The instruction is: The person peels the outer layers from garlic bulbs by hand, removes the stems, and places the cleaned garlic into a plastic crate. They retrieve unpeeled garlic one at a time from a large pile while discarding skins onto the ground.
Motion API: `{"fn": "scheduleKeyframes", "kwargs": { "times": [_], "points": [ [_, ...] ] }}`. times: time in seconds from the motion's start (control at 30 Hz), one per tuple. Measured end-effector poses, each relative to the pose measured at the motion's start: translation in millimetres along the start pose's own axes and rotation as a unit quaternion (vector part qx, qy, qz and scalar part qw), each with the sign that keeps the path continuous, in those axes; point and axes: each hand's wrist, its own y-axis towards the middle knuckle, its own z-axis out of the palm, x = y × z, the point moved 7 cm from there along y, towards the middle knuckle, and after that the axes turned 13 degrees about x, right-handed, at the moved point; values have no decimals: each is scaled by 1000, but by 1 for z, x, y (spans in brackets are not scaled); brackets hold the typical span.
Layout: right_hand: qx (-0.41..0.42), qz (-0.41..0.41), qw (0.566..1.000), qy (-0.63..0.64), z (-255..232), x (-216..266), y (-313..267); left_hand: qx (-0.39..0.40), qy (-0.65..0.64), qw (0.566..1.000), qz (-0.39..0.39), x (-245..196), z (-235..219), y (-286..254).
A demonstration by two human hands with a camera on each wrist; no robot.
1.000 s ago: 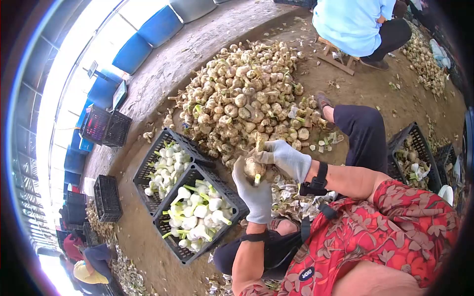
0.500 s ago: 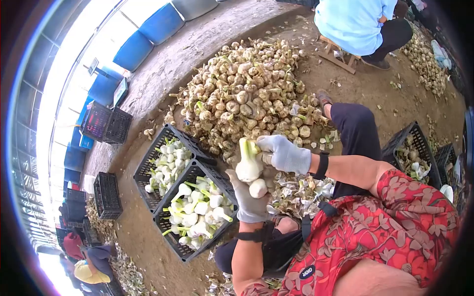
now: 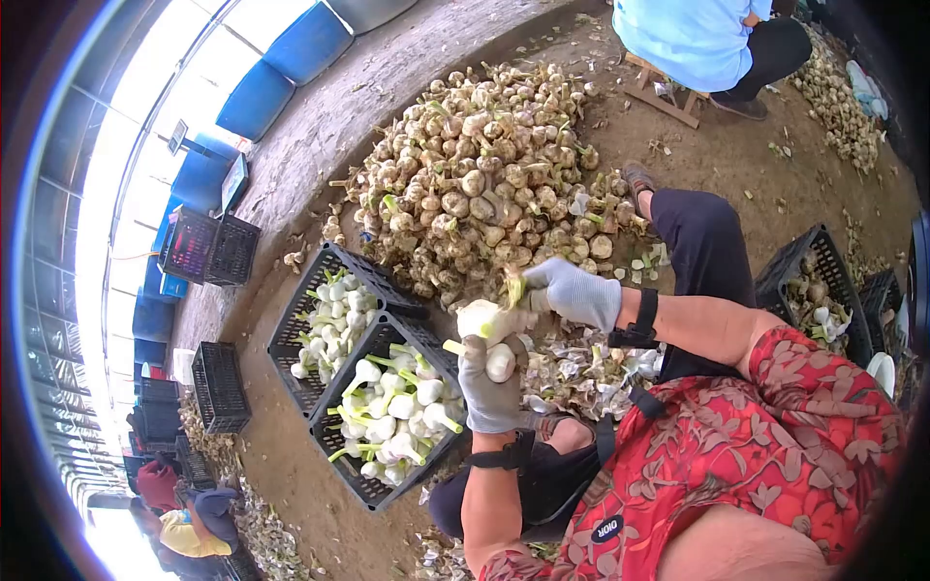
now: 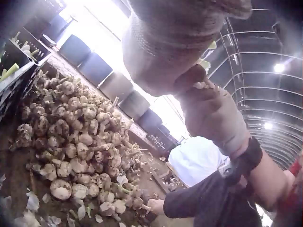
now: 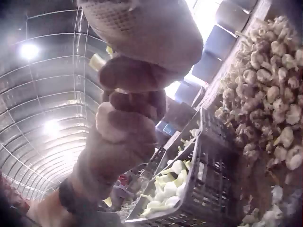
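In the head view my gloved left hand (image 3: 491, 392) holds a peeled white garlic bulb (image 3: 481, 320), whose cut stem points left. A second, smaller white bulb (image 3: 500, 363) sits in the same hand, between fingers and palm. My gloved right hand (image 3: 578, 293) is at the far side of the peeled bulb, its fingers pinching a yellowish-green strip of garlic skin (image 3: 514, 288). Both wrist views show the gloved hands close together, fingers curled, and they hide most of the garlic.
A large heap of unpeeled garlic (image 3: 475, 184) lies ahead. Black crates (image 3: 325, 426) of peeled bulbs stand left of my hands. Loose garlic skins (image 3: 591, 378) litter the ground by my legs. A person in a blue shirt (image 3: 683, 44) sits on a low stool beyond.
The brown outer skin has come off the bulb, leaving it white. Its stem has tilted from upward to leftward. My right hand has drawn slightly right with a strip of skin.
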Motion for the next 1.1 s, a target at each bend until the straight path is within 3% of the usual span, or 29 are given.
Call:
{"fn": "scheduleKeyframes", "kwargs": {
  "times": [0.07,0.1,0.13,0.17,0.23,0.37,0.4,0.43,0.5,0.57,0.6,0.7,0.8,0.9,1.0,1.1],
  "points": [
    [-97,14,993,-67,-18,17,-3,36,5,999,4,-1,5,-1],
    [-105,14,989,-104,-31,4,6,54,-5,999,-6,0,8,-1],
    [-169,-61,954,-241,-32,12,5,72,-16,997,-16,2,11,-1],
    [-227,-130,891,-372,-28,20,-1,64,-2,998,-25,5,11,-2],
    [-252,-96,903,-334,-42,9,4,46,23,998,-39,11,9,-3],
    [-330,-58,898,-285,-80,-17,3,97,-82,985,-118,27,12,-8],
    [-305,50,874,-376,-95,-22,0,95,-54,985,-135,31,2,-15],
    [-118,161,863,-464,-94,-38,13,90,-46,987,-127,26,4,-17],
    [85,216,768,-596,-63,-61,-2,80,-32,990,-114,16,13,-23],
    [108,119,828,-537,-30,-29,-23,64,-5,993,-97,12,12,-23],
    [102,40,895,-433,-21,-15,-28,61,0,994,-95,12,8,-23],
    [76,-98,953,-276,11,34,-38,47,1,995,-88,13,3,-22],
    [20,-128,917,-377,20,39,-39,33,35,996,-71,7,9,-19],
    [15,-122,908,-401,24,44,-41,21,102,994,-43,-1,10,-17],
    [18,-115,842,-527,32,46,-41,3,139,989,-44,-7,20,-20],
    [-4,-100,808,-581,36,41,-35,-14,143,988,-64,-5,18,-20]
  ]
}}
